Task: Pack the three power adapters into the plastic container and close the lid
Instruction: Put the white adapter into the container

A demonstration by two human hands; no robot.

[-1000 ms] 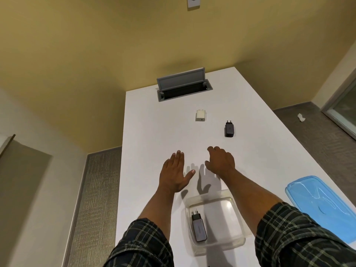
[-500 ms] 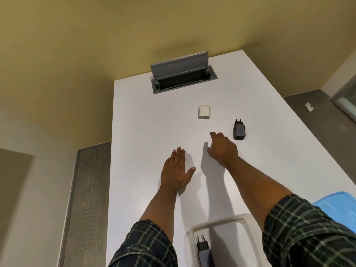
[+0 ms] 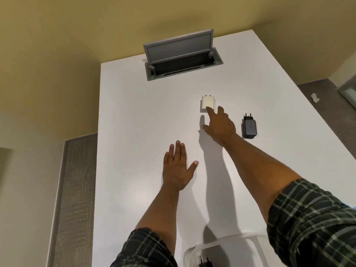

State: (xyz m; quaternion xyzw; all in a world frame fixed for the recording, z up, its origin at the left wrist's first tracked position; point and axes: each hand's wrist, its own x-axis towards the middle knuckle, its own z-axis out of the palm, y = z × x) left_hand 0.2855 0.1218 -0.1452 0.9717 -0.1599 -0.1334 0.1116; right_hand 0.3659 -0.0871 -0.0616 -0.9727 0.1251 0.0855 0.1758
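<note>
A white power adapter (image 3: 207, 102) lies on the white table (image 3: 134, 116), prongs pointing away. My right hand (image 3: 219, 126) stretches out to it, fingers apart, the fingertips at its near edge and nothing gripped. A black adapter (image 3: 249, 128) lies just right of that hand. My left hand (image 3: 178, 166) rests flat on the table, fingers spread, holding nothing. At the bottom edge the clear plastic container (image 3: 194, 252) shows its far rim, and the prongs of another dark adapter (image 3: 205, 262) stick up inside it. The lid is out of view.
A grey cable box (image 3: 181, 60) with its flap raised is set into the table's far end. The table's left edge drops to carpeted floor (image 3: 75, 189). A small white scrap (image 3: 315, 97) lies on the floor at the right.
My right hand has reached forward from the table's middle to the white adapter. The view has tilted up, so the container and blue lid slid toward or past the bottom edge.
</note>
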